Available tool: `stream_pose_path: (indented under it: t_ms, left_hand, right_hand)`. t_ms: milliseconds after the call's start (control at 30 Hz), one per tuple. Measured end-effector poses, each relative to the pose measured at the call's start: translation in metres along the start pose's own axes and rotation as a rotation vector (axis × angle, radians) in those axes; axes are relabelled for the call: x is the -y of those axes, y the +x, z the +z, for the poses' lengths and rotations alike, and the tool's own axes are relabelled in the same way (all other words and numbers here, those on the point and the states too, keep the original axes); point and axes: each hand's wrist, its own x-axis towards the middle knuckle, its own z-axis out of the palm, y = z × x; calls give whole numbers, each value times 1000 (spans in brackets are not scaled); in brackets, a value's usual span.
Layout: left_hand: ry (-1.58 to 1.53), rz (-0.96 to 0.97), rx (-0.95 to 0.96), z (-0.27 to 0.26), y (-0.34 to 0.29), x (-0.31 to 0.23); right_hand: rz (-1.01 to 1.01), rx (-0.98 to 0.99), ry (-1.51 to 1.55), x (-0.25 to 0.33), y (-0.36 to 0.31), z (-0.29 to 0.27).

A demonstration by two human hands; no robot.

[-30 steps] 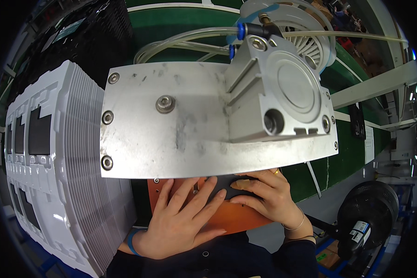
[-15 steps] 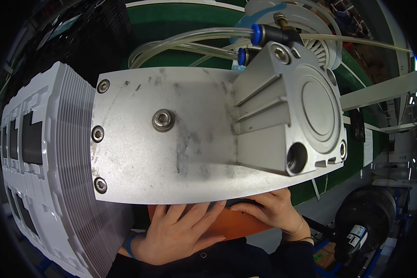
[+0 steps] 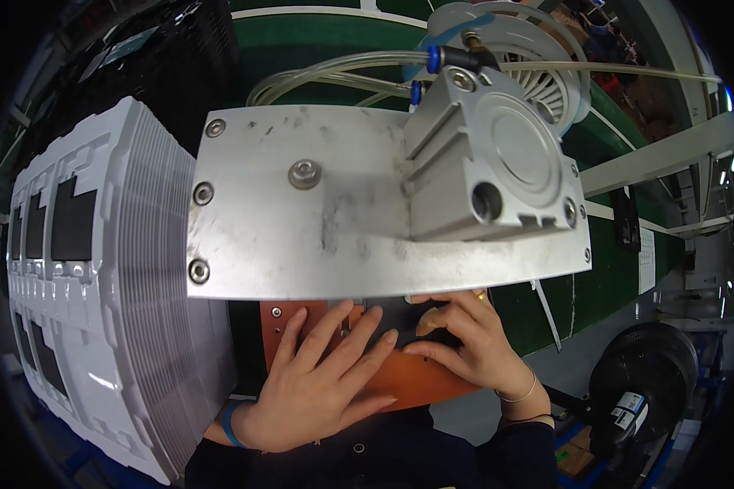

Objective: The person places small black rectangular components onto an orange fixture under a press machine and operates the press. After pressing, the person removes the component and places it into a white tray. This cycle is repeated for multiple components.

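An orange plate (image 3: 428, 379) lies in front of me, partly under a silver metal plate (image 3: 253, 244) that carries a square pneumatic cylinder (image 3: 506, 159). A dark flat piece (image 3: 391, 314) rests on the orange plate. My left hand (image 3: 318, 375) is open, its fingers spread over the orange plate, with two fingertips by the dark piece. At the piece's right end, my right hand (image 3: 473, 342) bends its thumb and fingers around it. One right finger wears a tan finger cot (image 3: 428, 321). The metal plate's front edge hides the far right fingertips.
A tall stack of white plastic trays (image 3: 139, 285) holding dark pieces stands at the left. Clear air hoses (image 3: 334, 69) run behind the metal plate. A white fan-like thing (image 3: 538, 73) stands behind the cylinder. At the lower right is a round black machine (image 3: 640, 383).
My view has shifted, so the metal plate sits higher and more of the orange plate and dark piece shows. My left fingers have spread further apart. More of my right fingers shows.
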Motion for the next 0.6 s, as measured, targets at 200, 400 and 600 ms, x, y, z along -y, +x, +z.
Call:
stream_pose_path:
  t_ms: [200,400,600]
  left_hand:
    - [-48,30,-93,-1,2,-1]
    - [-89,60,-405,-6,-3,-4]
    - [-531,-29,-570,-23,-46,-20]
  right_hand:
    - [-42,58,-3,2,3,-8]
    - [192,-144,350,8,-15,-8]
    - [160,-124,678,56,-21,9]
